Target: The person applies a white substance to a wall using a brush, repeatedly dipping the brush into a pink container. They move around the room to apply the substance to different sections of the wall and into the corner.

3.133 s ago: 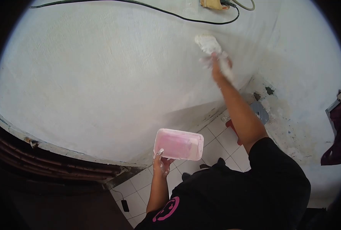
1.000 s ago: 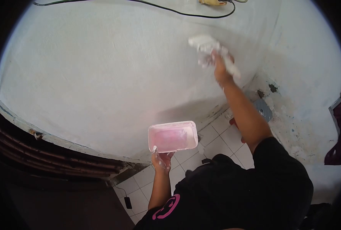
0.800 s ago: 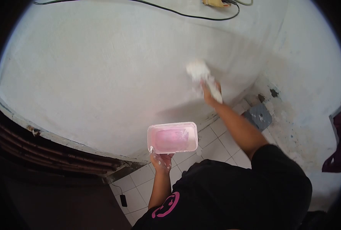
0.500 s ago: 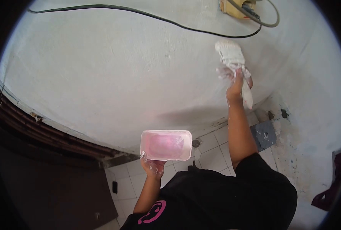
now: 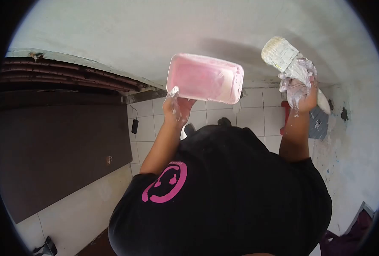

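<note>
Paint spots cover my left hand (image 5: pixel 178 106), which grips a pink plastic tub (image 5: pixel 172 77) by its near left corner, thumb over the rim. Whitish paint coats the inside of the tub. My right hand (image 5: pixel 301 87), also smeared with white paint, is closed around the handle of a wide paintbrush (image 5: pixel 281 54). The brush's bristles point up and left, and its handle end sticks out below the hand. Tub and brush are apart, both in front of the pale wall (image 5: pixel 125 30).
A dark brown door or panel (image 5: pixel 65 149) stands at left, below folded brownish fabric (image 5: pixel 70 72). White floor tiles (image 5: pixel 251 113) lie beneath. A black adapter on a cord (image 5: pixel 135 126) hangs near the panel. Right are a grey slab (image 5: pixel 318 123), a red object (image 5: pixel 285 117) and purple cloth (image 5: pixel 351 237).
The view has tilted down toward my body, and the cable and yellow box have left it. The tub and my left hand are higher in view; the brush is tilted further left and nearer the tub.
</note>
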### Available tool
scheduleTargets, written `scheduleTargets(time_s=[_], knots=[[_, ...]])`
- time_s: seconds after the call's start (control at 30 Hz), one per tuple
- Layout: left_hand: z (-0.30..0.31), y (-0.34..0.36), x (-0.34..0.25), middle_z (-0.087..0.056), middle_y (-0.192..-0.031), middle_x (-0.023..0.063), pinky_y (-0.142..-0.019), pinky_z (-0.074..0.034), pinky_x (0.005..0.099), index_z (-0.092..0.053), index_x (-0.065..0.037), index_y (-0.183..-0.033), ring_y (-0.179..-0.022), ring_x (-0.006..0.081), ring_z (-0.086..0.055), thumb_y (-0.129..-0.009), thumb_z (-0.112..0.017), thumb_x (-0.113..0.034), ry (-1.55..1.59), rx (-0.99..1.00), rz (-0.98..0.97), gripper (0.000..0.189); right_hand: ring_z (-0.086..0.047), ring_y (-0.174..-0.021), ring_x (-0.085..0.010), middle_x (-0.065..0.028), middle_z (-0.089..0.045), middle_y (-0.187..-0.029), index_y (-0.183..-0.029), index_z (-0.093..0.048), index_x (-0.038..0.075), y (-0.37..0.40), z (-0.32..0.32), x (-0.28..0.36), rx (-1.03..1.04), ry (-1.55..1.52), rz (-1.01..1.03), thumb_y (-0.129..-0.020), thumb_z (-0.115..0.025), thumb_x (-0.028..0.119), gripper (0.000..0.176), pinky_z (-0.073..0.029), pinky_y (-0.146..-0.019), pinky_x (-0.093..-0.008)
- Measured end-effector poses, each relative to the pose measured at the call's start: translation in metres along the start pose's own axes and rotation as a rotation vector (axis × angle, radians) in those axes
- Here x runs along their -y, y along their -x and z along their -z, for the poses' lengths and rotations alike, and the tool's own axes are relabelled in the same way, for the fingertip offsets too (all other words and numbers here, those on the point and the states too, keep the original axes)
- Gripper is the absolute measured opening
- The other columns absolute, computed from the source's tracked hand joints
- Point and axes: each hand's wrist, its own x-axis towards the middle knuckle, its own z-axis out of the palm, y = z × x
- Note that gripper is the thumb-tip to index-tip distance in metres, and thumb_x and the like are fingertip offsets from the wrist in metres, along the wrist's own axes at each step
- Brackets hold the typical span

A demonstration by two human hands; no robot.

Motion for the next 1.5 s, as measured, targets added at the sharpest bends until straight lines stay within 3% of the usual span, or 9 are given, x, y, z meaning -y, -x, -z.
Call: scheduleTargets(time_s=[0.1, 0.2, 0.4, 0.43, 0.7, 0.87, 1.0, 1.37, 1.5], knots=[[-0.001, 0.006, 0.003, -0.052, -0.124, 0.0142, -0.094, -0.046, 0.0466, -0.038, -0.003, -0.131, -0.112, 0.0285, -0.055, -0.084, -0.054, -0.027, -0.01, 0.039, 0.024, 0.056, -0.057, -0.066, -0.0176, -0.0153, -0.054, -0.109, -0.119, -0.045, 0.002, 0.026, -0.014, 0.02, 0.081, 0.178, -0.175, -0.089, -0.048, 0.041, 0.049, -0.038, -0.039, -0.022], [-0.016, 0.012, 0.0, -0.05, -0.128, 0.0153, -0.096, -0.045, 0.0472, -0.037, -0.001, -0.133, -0.115, 0.0294, -0.053, -0.083, -0.053, -0.03, -0.079, 0.022, 0.075, 0.06, -0.047, -0.063, -0.0067, -0.0068, -0.052, -0.101, -0.121, -0.043, 0.0, 0.051, -0.047, 0.015, 0.046, 0.475, -0.282, -0.087, -0.054, 0.022, 0.042, -0.038, -0.049, -0.019], [-0.013, 0.01, -0.003, -0.051, -0.124, 0.0157, -0.092, -0.049, 0.0447, -0.036, -0.001, -0.133, -0.111, 0.0284, -0.055, -0.081, -0.056, -0.021, -0.035, 0.037, 0.118, 0.06, -0.059, -0.096, -0.0288, -0.0186, -0.057, -0.108, -0.119, -0.048, 0.0, 0.056, -0.081, -0.012, 0.44, 0.8, -0.237, -0.084, -0.056, 0.024, 0.043, -0.045, -0.084, -0.0362], [-0.011, 0.011, -0.007, -0.051, -0.124, 0.0157, -0.092, -0.049, 0.0447, -0.036, -0.001, -0.133, -0.111, 0.0284, -0.055, -0.081, -0.056, -0.021, -0.032, 0.04, 0.116, 0.06, -0.061, -0.09, -0.032, -0.0155, -0.062, -0.1, -0.115, -0.053, 0.002, 0.054, -0.093, -0.02, 0.506, 0.97, -0.015, -0.084, -0.056, 0.023, 0.038, -0.047, -0.083, -0.0365], [0.007, 0.013, -0.031, -0.052, -0.121, 0.0159, -0.084, -0.053, 0.0439, -0.035, -0.001, -0.134, -0.107, 0.028, -0.057, -0.079, -0.056, -0.022, -0.037, 0.145, 0.179, 0.062, -0.061, -0.074, -0.0306, -0.0131, -0.062, -0.082, -0.092, -0.062, 0.006, 0.048, -0.133, -0.086, 0.794, 1.167, -0.093, -0.079, -0.06, 0.028, 0.026, -0.048, -0.066, -0.0378], [0.021, 0.011, -0.041, -0.053, -0.12, 0.0162, -0.081, -0.055, 0.0429, -0.036, -0.001, -0.133, -0.105, 0.0278, -0.059, -0.078, -0.055, -0.024, -0.098, 0.14, 0.205, 0.062, -0.061, -0.072, -0.0307, -0.0121, -0.062, -0.08, -0.089, -0.063, 0.003, 0.052, -0.142, -0.087, 0.576, 1.088, 0.046, -0.066, -0.073, 0.028, 0.036, -0.049, -0.064, -0.038], [0.029, 0.012, -0.044, -0.05, -0.127, 0.0159, -0.091, -0.048, 0.04, -0.036, -0.001, -0.135, -0.112, 0.0282, -0.054, -0.082, -0.052, -0.028, -0.157, 0.155, 0.207, 0.062, -0.061, -0.07, -0.0307, -0.0116, -0.063, -0.082, -0.087, -0.063, 0.004, 0.054, -0.149, -0.091, 0.604, 1.04, 0.164, -0.066, -0.073, 0.029, 0.034, -0.049, -0.061, -0.0378], [0.058, 0.001, -0.054, -0.053, -0.121, 0.018, -0.085, -0.054, 0.0437, -0.036, 0.001, -0.131, -0.105, 0.0293, -0.059, -0.08, -0.051, -0.017, -0.088, 0.07, 0.114, 0.056, -0.063, -0.062, -0.0297, -0.0126, -0.066, -0.076, -0.086, -0.067, 0.004, 0.069, -0.145, -0.085, 0.372, 1.251, -0.148, -0.075, -0.071, 0.013, 0.015, -0.048, -0.054, -0.0329], [0.045, -0.002, -0.061, -0.053, -0.119, 0.0186, -0.084, -0.054, 0.0434, -0.036, 0.002, -0.13, -0.106, 0.0303, -0.058, -0.08, -0.051, -0.016, -0.025, 0.035, 0.09, 0.055, -0.065, -0.065, -0.0268, -0.0117, -0.068, -0.08, -0.087, -0.067, 0.002, 0.068, -0.147, -0.079, 0.298, 1.06, -0.018, -0.076, -0.069, 0.007, 0.012, -0.051, -0.057, -0.0318]])
